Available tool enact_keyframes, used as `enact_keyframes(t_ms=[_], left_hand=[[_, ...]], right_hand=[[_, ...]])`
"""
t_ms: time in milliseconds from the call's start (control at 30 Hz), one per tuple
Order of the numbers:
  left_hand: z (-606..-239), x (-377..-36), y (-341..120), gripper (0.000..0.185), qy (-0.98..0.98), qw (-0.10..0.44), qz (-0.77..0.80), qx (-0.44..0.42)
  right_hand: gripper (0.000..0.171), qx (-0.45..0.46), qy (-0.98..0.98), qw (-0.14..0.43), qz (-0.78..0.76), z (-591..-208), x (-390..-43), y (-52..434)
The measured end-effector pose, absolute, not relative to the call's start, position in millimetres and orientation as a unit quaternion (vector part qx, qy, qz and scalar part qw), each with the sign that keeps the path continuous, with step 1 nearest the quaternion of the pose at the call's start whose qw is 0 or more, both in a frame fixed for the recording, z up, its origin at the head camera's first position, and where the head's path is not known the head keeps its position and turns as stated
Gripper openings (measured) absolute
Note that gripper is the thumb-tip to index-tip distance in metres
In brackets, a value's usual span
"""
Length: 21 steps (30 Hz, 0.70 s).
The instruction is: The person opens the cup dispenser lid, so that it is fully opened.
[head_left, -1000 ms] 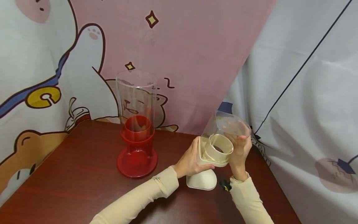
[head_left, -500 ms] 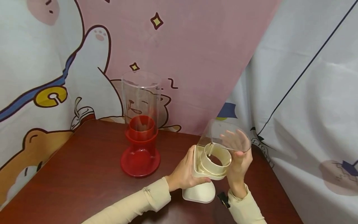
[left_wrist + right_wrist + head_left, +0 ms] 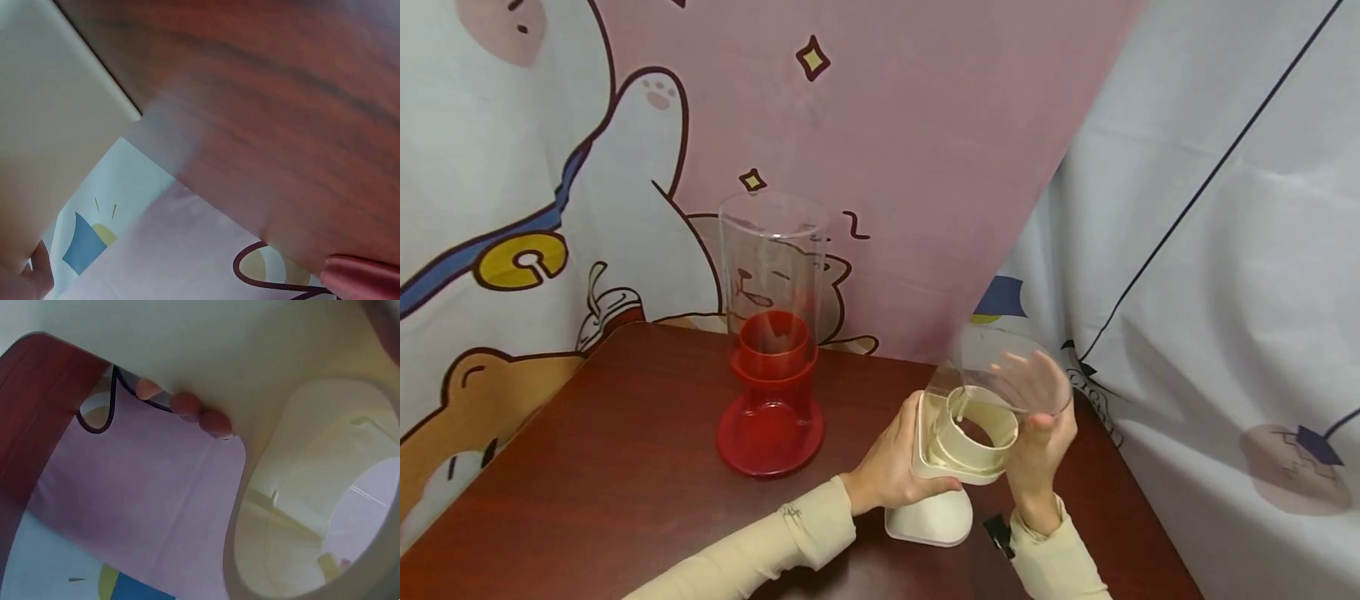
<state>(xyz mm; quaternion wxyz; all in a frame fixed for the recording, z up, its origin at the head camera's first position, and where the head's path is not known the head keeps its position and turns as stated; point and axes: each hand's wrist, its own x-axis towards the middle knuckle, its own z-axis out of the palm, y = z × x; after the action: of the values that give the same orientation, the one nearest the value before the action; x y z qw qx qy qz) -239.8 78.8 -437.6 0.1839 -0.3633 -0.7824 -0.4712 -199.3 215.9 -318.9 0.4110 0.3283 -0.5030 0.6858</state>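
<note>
In the head view my left hand (image 3: 887,467) grips the left side of a cream dispenser base (image 3: 931,518), which has a round collar and a rounded foot. The base is tilted, its collar facing up. A clear plastic container (image 3: 977,354) rises round the collar. My right hand (image 3: 1037,467) holds this container's right side, thumb at the near rim, the other fingers showing through the clear wall. The left wrist view has a broad cream surface (image 3: 50,112) at its left. In the right wrist view, fingertips (image 3: 185,406) curl over an edge beside the base's rounded opening (image 3: 281,506).
A red stand (image 3: 771,437) with a tall clear cylinder (image 3: 775,275) stands on the dark wood table (image 3: 625,467), left of my hands. Cartoon-printed cloth (image 3: 910,167) hangs behind the table and along its right side. A small black item (image 3: 998,533) is at the right cuff.
Both hands have moved slightly toward me with the base and container, mostly in the first half second. My right fingers are more spread behind the clear wall. The red stand keeps its place.
</note>
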Motion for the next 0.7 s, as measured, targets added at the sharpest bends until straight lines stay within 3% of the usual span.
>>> enact_keyframes(t_ms=[167,333,467,600,700], left_hand=[[-434.6,-242.0,81.1,0.11,-0.783,0.184,-0.472,-0.361],[-436.8,-243.5,79.7,0.111,-0.782,0.178,-0.478,-0.358],[-438.9,-242.8,77.2,0.109,-0.78,0.177,-0.481,-0.358],[-438.9,-242.1,77.9,0.109,-0.776,0.181,-0.485,-0.359],[-438.6,-241.3,79.5,0.109,-0.772,0.182,-0.488,-0.364]], right_hand=[[0.092,0.345,-0.515,0.454,0.64,-308.0,-195.6,209.3],[0.085,0.359,-0.499,0.396,0.682,-302.1,-207.2,221.3],[0.089,0.348,-0.447,0.384,0.729,-292.4,-219.4,246.4],[0.068,0.302,-0.401,0.371,0.782,-276.0,-228.7,277.7],[0.066,0.285,-0.39,0.382,0.788,-274.4,-239.7,303.9]])
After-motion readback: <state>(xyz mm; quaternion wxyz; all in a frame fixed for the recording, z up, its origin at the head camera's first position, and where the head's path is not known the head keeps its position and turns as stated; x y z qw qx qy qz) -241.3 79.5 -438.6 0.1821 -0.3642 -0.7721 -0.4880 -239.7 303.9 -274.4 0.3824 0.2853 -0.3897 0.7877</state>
